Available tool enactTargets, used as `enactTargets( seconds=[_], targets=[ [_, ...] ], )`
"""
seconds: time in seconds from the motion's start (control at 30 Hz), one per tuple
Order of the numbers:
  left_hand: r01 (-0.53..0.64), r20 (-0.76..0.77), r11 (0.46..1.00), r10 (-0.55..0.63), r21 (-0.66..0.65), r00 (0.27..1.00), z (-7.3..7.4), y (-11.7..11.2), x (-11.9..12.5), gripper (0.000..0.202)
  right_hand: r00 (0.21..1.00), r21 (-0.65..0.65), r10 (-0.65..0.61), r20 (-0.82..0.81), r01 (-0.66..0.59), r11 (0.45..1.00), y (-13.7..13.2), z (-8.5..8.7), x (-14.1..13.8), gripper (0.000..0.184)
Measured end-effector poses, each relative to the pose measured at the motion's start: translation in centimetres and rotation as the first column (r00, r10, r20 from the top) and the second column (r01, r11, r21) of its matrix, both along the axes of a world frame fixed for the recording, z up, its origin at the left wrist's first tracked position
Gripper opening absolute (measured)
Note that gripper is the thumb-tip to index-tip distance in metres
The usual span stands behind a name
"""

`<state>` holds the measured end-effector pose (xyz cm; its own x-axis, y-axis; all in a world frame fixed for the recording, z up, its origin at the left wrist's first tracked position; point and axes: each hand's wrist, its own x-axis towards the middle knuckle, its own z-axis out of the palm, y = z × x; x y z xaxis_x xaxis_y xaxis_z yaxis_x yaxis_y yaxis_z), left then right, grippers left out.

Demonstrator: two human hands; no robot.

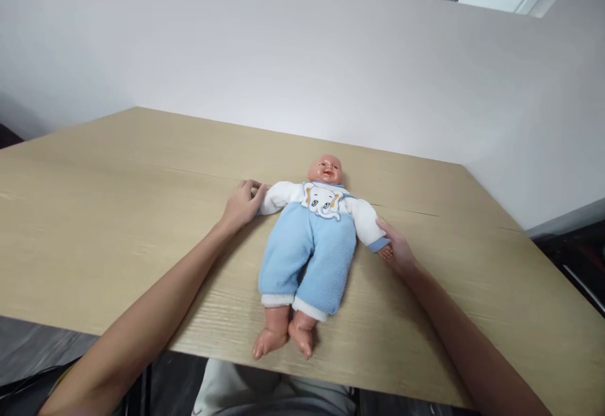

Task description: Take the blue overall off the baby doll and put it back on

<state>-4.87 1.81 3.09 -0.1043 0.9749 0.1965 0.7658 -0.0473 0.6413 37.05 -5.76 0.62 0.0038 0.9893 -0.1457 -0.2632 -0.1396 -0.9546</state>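
Note:
A baby doll lies on its back on the wooden table, head toward the wall and bare feet near the front edge. It wears a light blue and white fleece outfit with an elephant face on the chest. Its arms are spread to both sides. My left hand is closed around the end of the white sleeve on the left, hiding the doll's hand there. On the other side, my right hand grips the blue-cuffed sleeve, thumb on top; some small doll fingers show below the cuff.
The pale wood table stretches out around the doll, with a white wall behind it. My legs are under the front edge. Dark objects stand past the table's right side.

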Motion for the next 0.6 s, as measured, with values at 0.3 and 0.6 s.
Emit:
enactTargets(
  seconds=[0.3,0.6],
  targets=[
    [0.078,0.118,0.977,-0.056,-0.198,0.991,0.9,-3.0,2.8,0.074,0.950,0.125,-0.074,0.304,0.037,0.992,-2.4,0.0,-3.9,0.067],
    [0.116,0.473,0.979,-0.024,-0.166,0.881,5.6,-9.7,7.5,0.080,0.940,0.147,-0.165,0.299,0.125,0.981,-7.7,4.8,-9.1,0.084]
  ],
)
